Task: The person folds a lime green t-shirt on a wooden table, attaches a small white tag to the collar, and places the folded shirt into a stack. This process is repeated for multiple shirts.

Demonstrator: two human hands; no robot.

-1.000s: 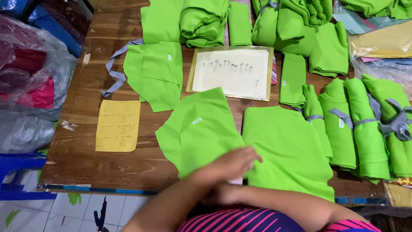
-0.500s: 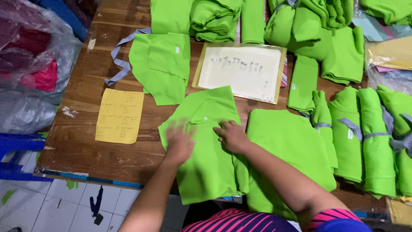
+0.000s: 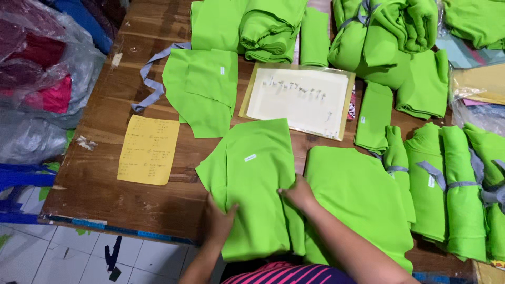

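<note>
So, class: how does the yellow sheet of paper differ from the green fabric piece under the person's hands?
The yellow paper lies untouched on bare wood; the green fabric piece has the left hand and right hand pressing on it. The paper is smaller and rectangular; the fabric is larger and irregular, overhanging the table edge. Both lie flat.

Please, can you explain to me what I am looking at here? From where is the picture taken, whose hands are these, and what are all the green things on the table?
The picture comes from a camera worn on a person's head, looking down at that person's own two bare hands. There is no machine. The left hand and the right hand both rest flat on a stack of green cloth pieces at the near edge of a wooden table. Neither hand lifts anything. Beside it lies another flat green stack. Further right are rolled green bundles tied with grey strips. Behind the hands lies a white sheet in a clear sleeve, to the left a yellow note. Plastic bags of dark cloth stand at the left.
</note>
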